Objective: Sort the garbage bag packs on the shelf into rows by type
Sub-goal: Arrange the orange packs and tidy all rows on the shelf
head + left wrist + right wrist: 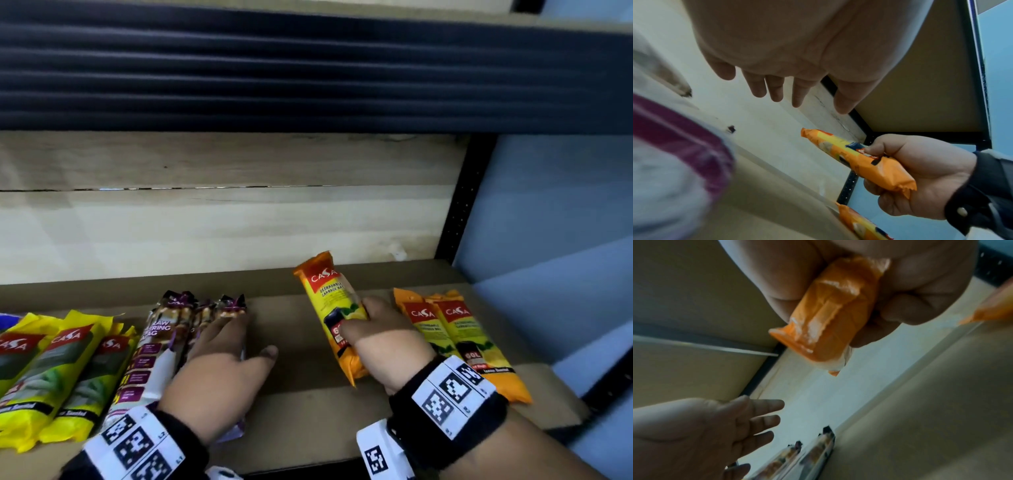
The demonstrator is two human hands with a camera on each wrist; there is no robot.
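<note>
Mostly sorted: yellow-green packs (51,370) grouped at shelf (308,404) left end, purple packs (164,346) beside them, two orange packs (459,339) near the right edge. Right hand (380,346) grips a third orange pack (334,308), crinkly plastic, tilted mid-shelf, probably lifted. Left hand (219,370) flat, fingers spread, over the purple packs.

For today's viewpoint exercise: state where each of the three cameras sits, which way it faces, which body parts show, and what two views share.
Head: on the head, looking down at the shelf; both hands show.
Left wrist: under the left hand, facing along its straight fingers; right hand opposite.
Right wrist: under the right hand, which grips the orange pack.
Shared: all three show the orange pack.
</note>
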